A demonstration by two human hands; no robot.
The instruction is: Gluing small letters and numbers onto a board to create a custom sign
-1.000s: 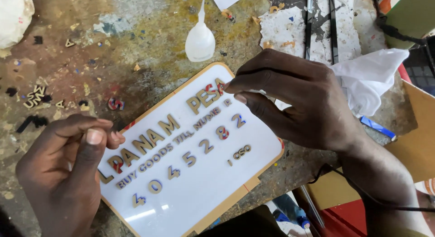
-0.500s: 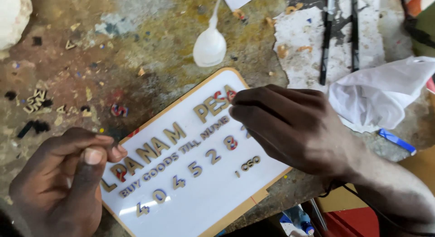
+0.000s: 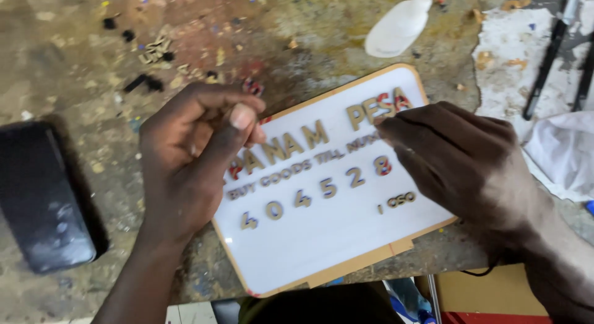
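Note:
A white sign board [image 3: 346, 237] with a tan wooden rim lies on the stained workbench, with rows of small wooden letters and numerals glued on it. My left hand [image 3: 192, 157] rests on the board's upper left corner, fingers curled and thumb pressed against the forefinger over the first letters. My right hand [image 3: 458, 163] lies over the board's right side, its fingertips pinched on a small letter in the second row, just under the top word.
A dark phone [image 3: 43, 200] lies at the left. A white plastic spoon [image 3: 399, 27] sits above the board. Loose cut letters and scraps [image 3: 154, 51] are scattered at the upper left. White cloth [image 3: 560, 151] and black pens [image 3: 547, 58] lie at the right.
The view has shifted, so the board now sits further right and the phone shows. My right hand has slid down from the top word to the second row. The left hand stays at the corner.

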